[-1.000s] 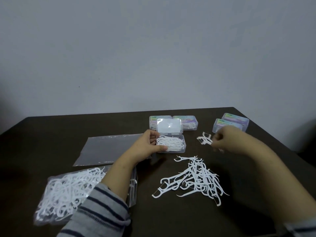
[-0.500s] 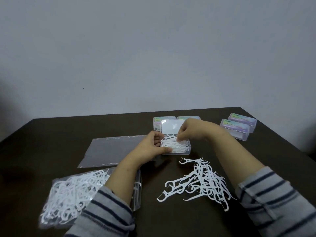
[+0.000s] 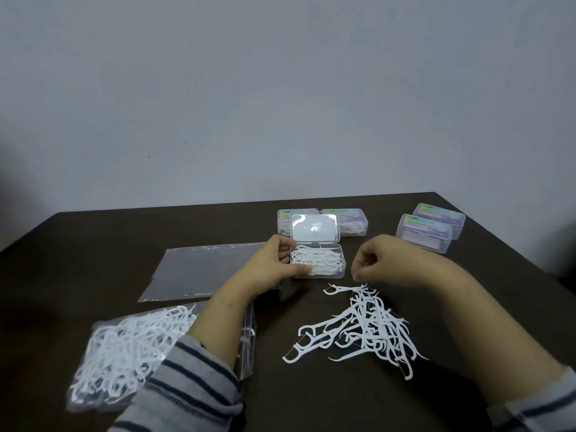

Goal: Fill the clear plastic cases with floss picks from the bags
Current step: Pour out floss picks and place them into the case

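The open case, already well stocked with picks, is steadied at its left edge by the left hand, thumb and fingers pinching it. The right hand hovers loosely curled, holding nothing, over the loose pile on the bench. Probably best if a few aligned picks are taken, not a tangle.
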